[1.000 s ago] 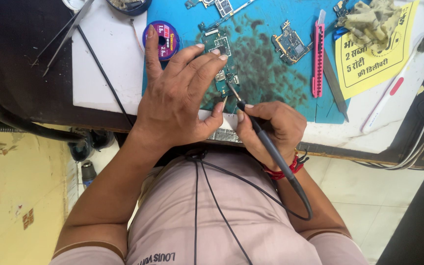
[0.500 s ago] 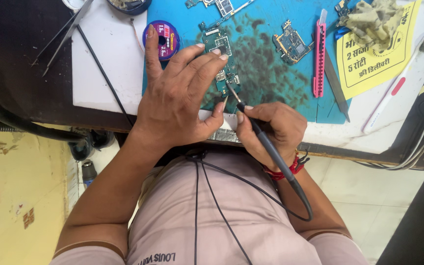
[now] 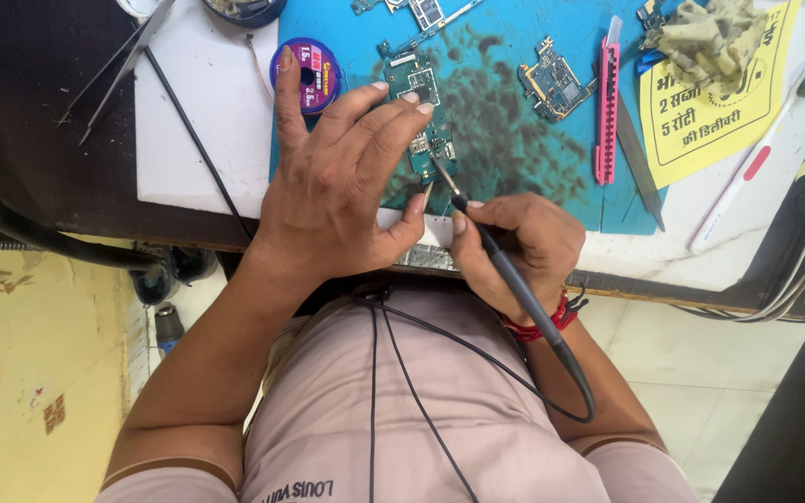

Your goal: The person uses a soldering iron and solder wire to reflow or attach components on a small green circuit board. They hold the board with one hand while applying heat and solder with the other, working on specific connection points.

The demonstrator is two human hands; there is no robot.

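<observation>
Centrally, the left hand (image 3: 347, 177) lies spread, fingertips pinning a green circuit board (image 3: 418, 107) flat on the blue mat (image 3: 514, 140) so it cannot slide; the right hand (image 3: 519, 247) grips a soldering iron (image 3: 505, 270) pen-fashion, tip touching the board's near edge.

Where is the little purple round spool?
In the head view, the purple solder-wick spool lies at the blue mat's left edge, beside the white board, just above the left hand.
</observation>
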